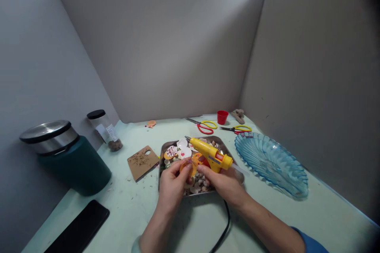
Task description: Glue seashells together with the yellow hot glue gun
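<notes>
Over the metal tray, my left hand is closed in a pinch on a small orange piece, thin and curved like a bit of shell. My right hand is wrapped round the handle of a yellow hot glue gun, its nozzle pointing up and left. A clear glue stick sticks out of the gun's back end. The right thumb and fingers are close to the orange piece; whether they touch it I cannot tell. White and orange pieces and small shells lie in the tray.
A blue scalloped dish lies right; a teal flask, jar and black phone stand or lie left. Brown board, two scissors, red cup lie behind. A black cord runs toward me.
</notes>
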`<move>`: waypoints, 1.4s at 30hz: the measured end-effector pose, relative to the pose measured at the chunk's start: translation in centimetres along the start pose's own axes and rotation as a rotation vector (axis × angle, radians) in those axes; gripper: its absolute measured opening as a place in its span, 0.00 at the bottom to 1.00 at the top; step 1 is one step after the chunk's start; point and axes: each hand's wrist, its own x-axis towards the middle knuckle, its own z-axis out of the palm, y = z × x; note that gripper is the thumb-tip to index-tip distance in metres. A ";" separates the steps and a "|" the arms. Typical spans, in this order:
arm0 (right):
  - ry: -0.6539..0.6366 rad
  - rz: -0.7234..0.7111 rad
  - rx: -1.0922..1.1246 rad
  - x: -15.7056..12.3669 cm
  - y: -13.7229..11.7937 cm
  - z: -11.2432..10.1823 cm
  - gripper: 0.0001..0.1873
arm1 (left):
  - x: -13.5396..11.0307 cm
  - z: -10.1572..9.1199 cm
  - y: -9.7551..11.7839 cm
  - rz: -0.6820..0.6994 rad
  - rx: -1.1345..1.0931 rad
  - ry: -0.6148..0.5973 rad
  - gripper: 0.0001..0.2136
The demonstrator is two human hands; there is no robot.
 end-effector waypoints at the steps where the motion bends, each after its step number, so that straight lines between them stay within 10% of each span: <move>1: -0.006 -0.002 -0.009 0.0 0.1 0.0 0.13 | 0.0 0.0 0.0 -0.011 -0.010 0.005 0.16; 42: -0.029 0.019 0.056 0.6 0.5 -0.1 0.13 | 0.0 -0.2 0.0 -0.026 0.019 -0.041 0.15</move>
